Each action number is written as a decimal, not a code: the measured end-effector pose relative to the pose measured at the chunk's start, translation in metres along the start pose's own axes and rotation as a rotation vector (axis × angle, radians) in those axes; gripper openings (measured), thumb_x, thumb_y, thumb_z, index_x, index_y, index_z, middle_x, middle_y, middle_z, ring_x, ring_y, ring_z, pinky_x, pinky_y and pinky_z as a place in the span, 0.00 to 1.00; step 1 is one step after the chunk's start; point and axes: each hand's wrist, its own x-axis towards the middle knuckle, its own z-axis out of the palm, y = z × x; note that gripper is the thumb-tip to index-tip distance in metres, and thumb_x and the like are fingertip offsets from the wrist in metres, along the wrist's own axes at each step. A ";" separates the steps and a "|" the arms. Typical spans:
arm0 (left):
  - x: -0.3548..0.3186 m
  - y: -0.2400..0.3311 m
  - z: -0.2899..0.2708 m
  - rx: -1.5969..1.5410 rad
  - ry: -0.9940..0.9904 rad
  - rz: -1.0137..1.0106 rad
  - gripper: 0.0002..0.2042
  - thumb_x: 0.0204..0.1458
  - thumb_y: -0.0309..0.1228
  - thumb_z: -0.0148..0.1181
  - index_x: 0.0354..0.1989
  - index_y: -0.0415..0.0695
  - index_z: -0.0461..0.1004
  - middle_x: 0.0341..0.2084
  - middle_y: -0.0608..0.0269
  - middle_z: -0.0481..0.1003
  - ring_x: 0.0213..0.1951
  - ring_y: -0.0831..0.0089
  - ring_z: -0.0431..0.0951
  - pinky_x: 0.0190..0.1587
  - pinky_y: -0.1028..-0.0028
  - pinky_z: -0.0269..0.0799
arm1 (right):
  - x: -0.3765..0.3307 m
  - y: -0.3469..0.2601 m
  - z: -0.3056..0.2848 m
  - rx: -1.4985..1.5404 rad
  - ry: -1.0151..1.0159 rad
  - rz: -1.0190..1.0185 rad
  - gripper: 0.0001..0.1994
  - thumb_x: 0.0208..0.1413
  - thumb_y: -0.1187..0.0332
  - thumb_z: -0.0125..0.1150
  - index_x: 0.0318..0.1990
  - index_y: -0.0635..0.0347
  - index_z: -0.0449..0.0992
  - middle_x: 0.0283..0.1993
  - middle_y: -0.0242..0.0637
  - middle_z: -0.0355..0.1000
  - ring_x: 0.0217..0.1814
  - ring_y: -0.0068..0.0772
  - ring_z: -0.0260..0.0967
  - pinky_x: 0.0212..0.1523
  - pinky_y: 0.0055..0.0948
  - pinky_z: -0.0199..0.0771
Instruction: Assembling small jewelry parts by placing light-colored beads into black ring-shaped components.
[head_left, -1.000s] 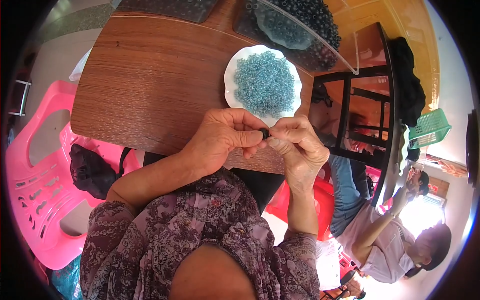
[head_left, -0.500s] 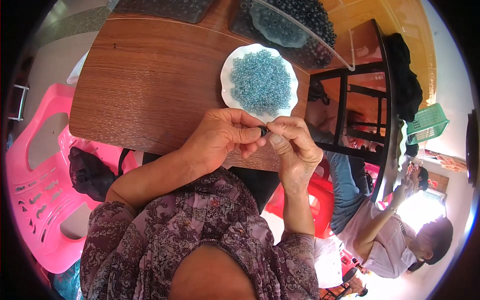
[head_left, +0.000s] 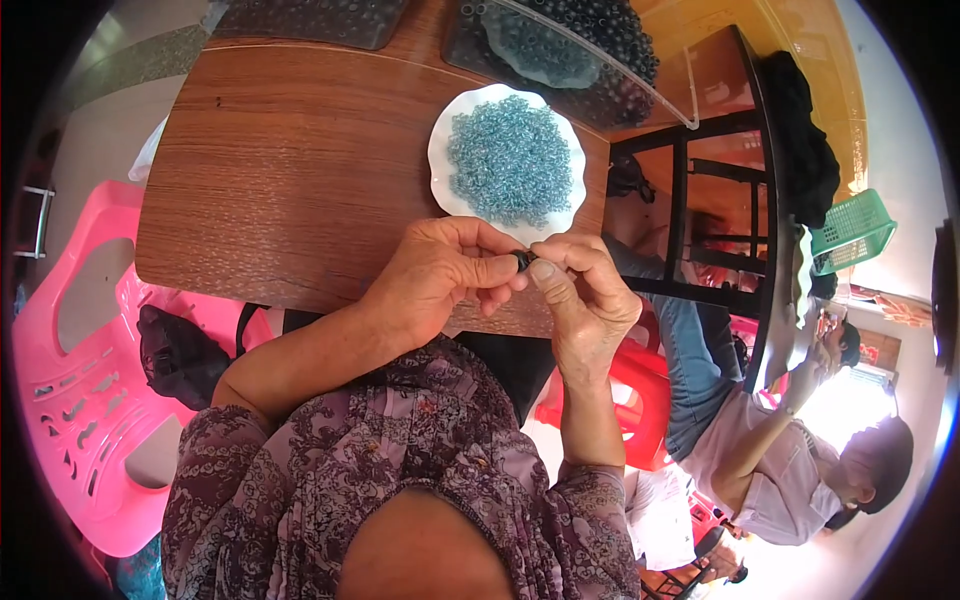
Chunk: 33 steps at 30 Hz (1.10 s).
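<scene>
Together, our left hand point(head_left: 432, 275) and right hand point(head_left: 588, 300) pinch the black piece point(head_left: 523, 260) between them, its long axis unclear; the plate point(head_left: 440, 162) lies just beyond.

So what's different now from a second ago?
The thumb of the right hand has edged up a little, closer to the small black piece. The table and the white plate sit slightly further left in the picture, probably because the head turned. Nothing was picked up or let go: the left hand still pinches the piece.
</scene>
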 end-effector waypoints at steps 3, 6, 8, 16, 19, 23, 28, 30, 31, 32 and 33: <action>0.001 0.000 0.001 -0.005 0.003 -0.009 0.07 0.51 0.22 0.57 0.36 0.32 0.73 0.25 0.56 0.75 0.23 0.75 0.71 0.27 0.77 0.68 | 0.000 0.002 -0.002 -0.044 -0.015 -0.079 0.07 0.45 0.82 0.63 0.33 0.65 0.78 0.35 0.36 0.71 0.35 0.24 0.66 0.35 0.20 0.66; 0.001 -0.002 -0.001 -0.034 0.001 -0.037 0.07 0.51 0.22 0.57 0.36 0.32 0.73 0.26 0.56 0.75 0.23 0.75 0.71 0.27 0.78 0.68 | -0.004 0.003 0.001 0.079 0.003 -0.020 0.08 0.44 0.82 0.63 0.34 0.65 0.78 0.38 0.38 0.71 0.37 0.27 0.66 0.38 0.22 0.67; 0.001 -0.003 -0.003 -0.022 -0.004 -0.013 0.07 0.50 0.22 0.57 0.36 0.32 0.73 0.26 0.57 0.76 0.25 0.75 0.73 0.29 0.78 0.70 | -0.007 0.004 0.002 0.049 -0.010 -0.028 0.11 0.42 0.83 0.64 0.36 0.65 0.77 0.39 0.39 0.71 0.39 0.28 0.65 0.39 0.23 0.68; -0.002 -0.006 0.000 -0.006 0.096 -0.017 0.06 0.49 0.24 0.59 0.35 0.35 0.74 0.29 0.59 0.76 0.31 0.76 0.76 0.37 0.78 0.72 | -0.011 0.013 0.017 -0.305 0.026 -0.332 0.21 0.34 0.85 0.66 0.41 0.65 0.73 0.44 0.42 0.70 0.38 0.30 0.65 0.38 0.24 0.67; -0.006 -0.007 0.003 -0.035 0.104 -0.034 0.06 0.49 0.24 0.59 0.34 0.36 0.74 0.29 0.60 0.76 0.31 0.76 0.76 0.37 0.78 0.71 | -0.013 0.013 0.022 -0.285 0.092 -0.331 0.19 0.34 0.86 0.65 0.38 0.66 0.72 0.42 0.42 0.71 0.37 0.32 0.65 0.37 0.24 0.67; -0.006 -0.008 0.003 -0.083 0.117 -0.063 0.05 0.48 0.23 0.59 0.33 0.36 0.74 0.28 0.62 0.75 0.30 0.76 0.76 0.35 0.78 0.70 | -0.016 0.013 0.023 -0.249 0.131 -0.338 0.17 0.34 0.87 0.64 0.36 0.66 0.72 0.39 0.41 0.72 0.35 0.27 0.63 0.32 0.20 0.65; -0.007 -0.007 0.002 -0.162 0.140 -0.093 0.06 0.47 0.23 0.60 0.33 0.36 0.74 0.28 0.62 0.75 0.30 0.77 0.75 0.36 0.80 0.69 | -0.015 0.016 0.023 -0.173 0.142 -0.344 0.16 0.35 0.87 0.64 0.35 0.66 0.72 0.38 0.42 0.73 0.32 0.23 0.60 0.29 0.17 0.63; -0.008 -0.006 0.004 -0.162 0.150 -0.090 0.06 0.47 0.23 0.60 0.33 0.35 0.74 0.28 0.62 0.75 0.30 0.77 0.75 0.36 0.80 0.69 | -0.013 0.017 0.023 -0.147 0.146 -0.368 0.14 0.36 0.85 0.64 0.34 0.66 0.72 0.37 0.42 0.73 0.32 0.24 0.61 0.29 0.18 0.64; -0.009 -0.005 0.007 -0.135 0.121 -0.053 0.06 0.47 0.23 0.60 0.33 0.35 0.75 0.28 0.62 0.75 0.31 0.78 0.75 0.37 0.80 0.69 | -0.012 0.017 0.023 -0.147 0.147 -0.367 0.14 0.36 0.85 0.64 0.34 0.66 0.72 0.37 0.42 0.73 0.32 0.24 0.61 0.29 0.18 0.64; -0.009 -0.005 0.008 -0.107 0.093 -0.016 0.06 0.47 0.23 0.60 0.33 0.35 0.75 0.27 0.63 0.75 0.31 0.78 0.74 0.37 0.80 0.69 | -0.012 0.017 0.022 -0.148 0.143 -0.375 0.14 0.37 0.84 0.65 0.34 0.66 0.72 0.37 0.43 0.73 0.33 0.25 0.61 0.30 0.19 0.65; -0.009 -0.005 0.008 -0.108 0.093 -0.017 0.06 0.47 0.23 0.60 0.33 0.35 0.75 0.27 0.63 0.75 0.31 0.78 0.74 0.37 0.80 0.69 | -0.011 0.018 0.022 -0.148 0.139 -0.382 0.13 0.38 0.82 0.65 0.34 0.66 0.72 0.37 0.43 0.73 0.33 0.26 0.62 0.30 0.20 0.65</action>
